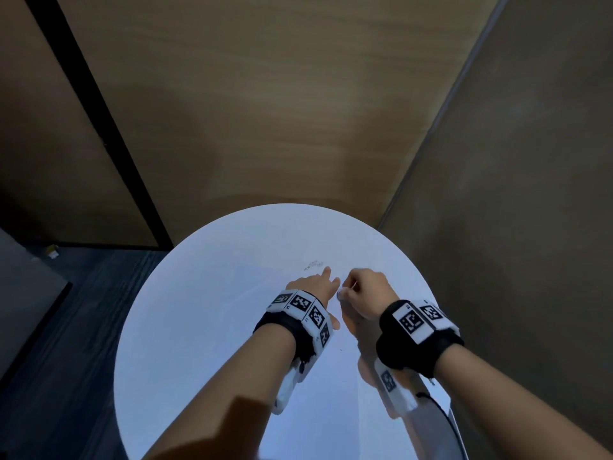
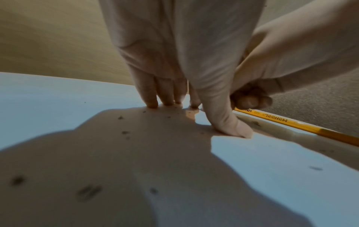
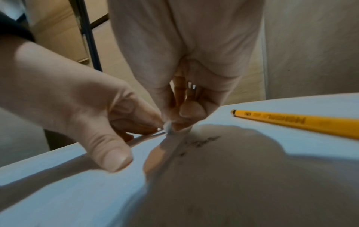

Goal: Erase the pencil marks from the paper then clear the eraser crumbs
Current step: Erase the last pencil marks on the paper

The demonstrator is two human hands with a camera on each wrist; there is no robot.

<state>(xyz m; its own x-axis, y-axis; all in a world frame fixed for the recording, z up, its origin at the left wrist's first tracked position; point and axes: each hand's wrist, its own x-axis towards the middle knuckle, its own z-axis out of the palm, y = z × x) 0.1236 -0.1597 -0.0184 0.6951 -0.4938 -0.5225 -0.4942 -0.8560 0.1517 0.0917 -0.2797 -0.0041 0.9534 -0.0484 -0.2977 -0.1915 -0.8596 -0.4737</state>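
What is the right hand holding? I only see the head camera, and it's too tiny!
Observer: The right wrist camera shows the right hand pinching a small white eraser, beside grey pencil marks.
Operator: Is there a pencil anywhere?
Observer: Yes, a yellow pencil lies flat beside that hand.
Operator: What's the other hand doing?
Observer: The left hand presses straight fingertips down, with dark crumbs scattered nearby.

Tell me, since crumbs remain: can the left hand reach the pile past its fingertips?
Probably yes. The left hand lies flat on the paper, and the crumbs sit just beyond its fingers with nothing between.
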